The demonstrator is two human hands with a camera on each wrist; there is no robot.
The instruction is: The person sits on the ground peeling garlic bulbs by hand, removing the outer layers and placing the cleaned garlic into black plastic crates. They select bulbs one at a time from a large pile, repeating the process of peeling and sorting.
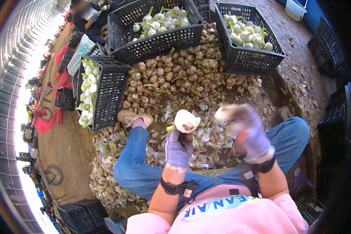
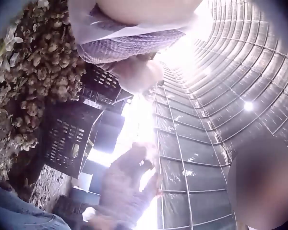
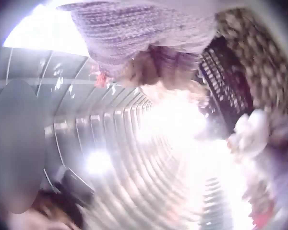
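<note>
My left hand [image 1: 178, 150], in a purple knit glove with dark fingers, grips a white garlic bulb [image 1: 186, 121] whose short green stem pokes out to the left. Brown marks show on the bulb's near face. In the right wrist view the same garlic bulb [image 3: 252, 132] appears at the right side. My right hand [image 1: 253, 134], gloved alike, is raised to the right of the bulb and apart from it. Motion blurs its fingers, and I cannot tell whether they hold anything. The left wrist view shows this right hand [image 2: 127, 184] with bent fingers.
Unpeeled garlic [image 1: 167, 74] lies heaped ahead, with loose skins [image 1: 206, 136] between my legs. Black crates of trimmed white garlic stand at the left [image 1: 111, 93], the back [image 1: 156, 45] and the right [image 1: 253, 58]. Another person [image 1: 87, 21] sits at the far left.
</note>
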